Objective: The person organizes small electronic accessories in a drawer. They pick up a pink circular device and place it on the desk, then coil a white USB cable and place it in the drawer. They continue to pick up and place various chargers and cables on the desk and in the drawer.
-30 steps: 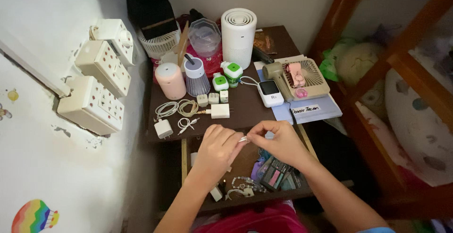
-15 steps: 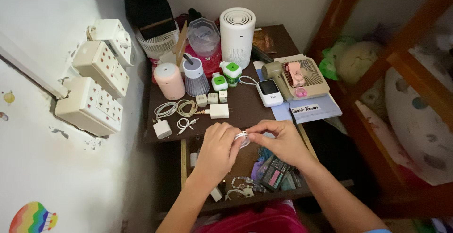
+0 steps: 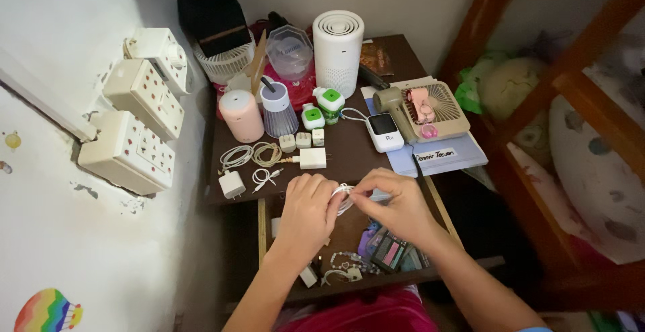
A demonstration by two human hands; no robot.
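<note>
My left hand [image 3: 306, 214] and my right hand [image 3: 395, 204] meet over the open drawer [image 3: 349, 275] at the front edge of a dark wooden table [image 3: 349, 154]. Both pinch a small coil of white cable [image 3: 343, 195] between their fingertips. Just beyond the hands, on the table, lie other coiled white cables [image 3: 236, 156], a beige coiled cable [image 3: 267, 153], a white charger block [image 3: 313, 158] and a square white plug [image 3: 232, 184]. The drawer below holds a makeup palette [image 3: 390, 250] and a bead bracelet [image 3: 346, 262].
A white cylindrical humidifier [image 3: 338, 43], a pink one [image 3: 241, 115], a beige fan [image 3: 430, 110], a white power bank [image 3: 384, 132] and green-capped bottles [image 3: 329, 102] crowd the table. Wall sockets [image 3: 138, 127] jut out at left. A wooden frame [image 3: 571, 83] stands at right.
The hands have shifted slightly toward the table edge, and the white cable between the fingers now shows as a fuller coil. Nothing else has moved.
</note>
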